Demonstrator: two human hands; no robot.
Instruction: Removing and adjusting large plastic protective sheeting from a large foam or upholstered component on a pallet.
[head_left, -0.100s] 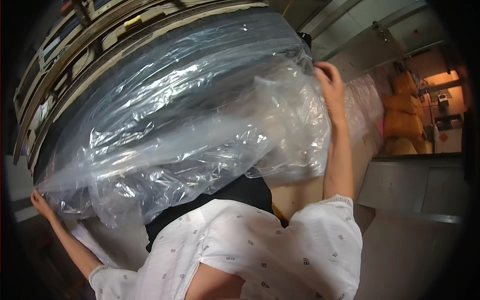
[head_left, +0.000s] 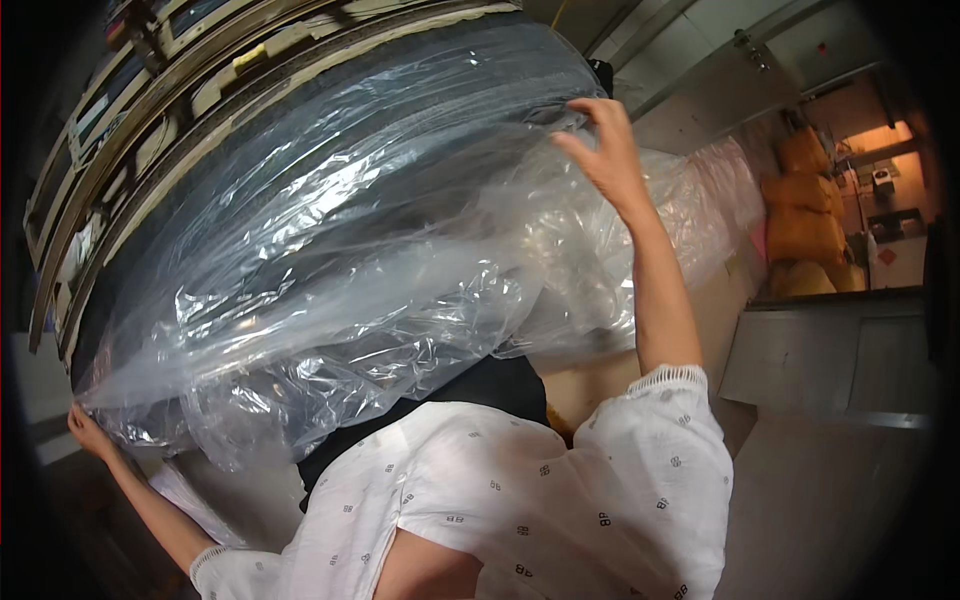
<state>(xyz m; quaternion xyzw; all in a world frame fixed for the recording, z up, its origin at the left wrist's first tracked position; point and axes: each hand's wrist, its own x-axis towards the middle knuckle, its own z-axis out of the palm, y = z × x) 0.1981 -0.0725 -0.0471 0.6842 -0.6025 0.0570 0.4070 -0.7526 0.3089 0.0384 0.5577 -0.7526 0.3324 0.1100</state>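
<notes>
A large, crinkled clear plastic sheet drapes glossy over a dark, rounded bulky bundle. The right hand pinches the film's upper edge, fingers curled; the left hand clamps its lower-left corner. White patterned sleeves frame below.

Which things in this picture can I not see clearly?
Head view:
- Dark bundle: kind unclear, wrapped in plastic sheet.
- Left hand: fingers partly behind the sheet's edge; grip unclear.
- Right hand: on the sheet; grip unclear.
- Racks: bent, dark at the rim.
- Yellow sacks: too small.
</notes>
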